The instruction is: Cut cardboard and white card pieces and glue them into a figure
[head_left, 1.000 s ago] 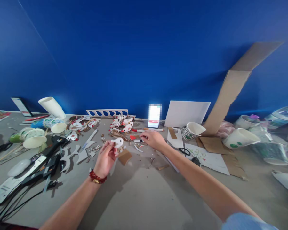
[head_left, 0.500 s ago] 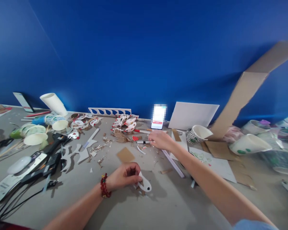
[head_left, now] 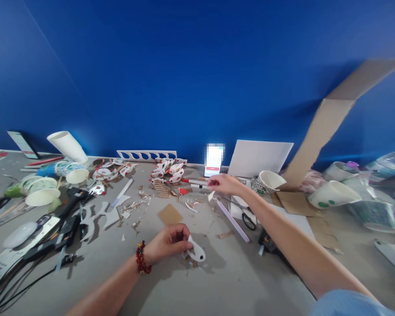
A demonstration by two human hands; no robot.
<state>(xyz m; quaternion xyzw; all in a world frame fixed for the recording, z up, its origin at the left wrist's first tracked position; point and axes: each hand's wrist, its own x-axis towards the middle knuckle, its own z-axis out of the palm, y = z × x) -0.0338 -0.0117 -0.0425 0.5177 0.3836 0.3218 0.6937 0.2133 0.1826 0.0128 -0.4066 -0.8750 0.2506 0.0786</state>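
My left hand (head_left: 171, 241) is closed just above the grey table, pinching a white bird-shaped cutout (head_left: 197, 251) with a black dot on its rounded end. Small brown scraps lie under it. Farther back, my right hand (head_left: 226, 183) is stretched out with curled fingers at the right end of a black-and-white marker (head_left: 198, 186); the fingertips are partly hidden. A red-and-white marker (head_left: 192, 181) lies just behind. Below the fingers is a small white scrap (head_left: 211, 195). A pile of white bird shapes with red tips (head_left: 167, 169) sits left of the markers.
A lit phone (head_left: 213, 164) leans on the blue wall. Scissors (head_left: 249, 221) and a lilac strip (head_left: 233, 220) lie near my right forearm. Glue guns (head_left: 61, 232) with cables, paper cups (head_left: 42, 196) and cutout leftovers (head_left: 94, 219) fill the left. A brown cardboard square (head_left: 170, 214) lies mid-table.
My right hand has shifted back toward the wall, and the black-and-white marker has moved with it, close to the red-and-white one. The left hand keeps its hold. Scissors now show beside my right forearm.
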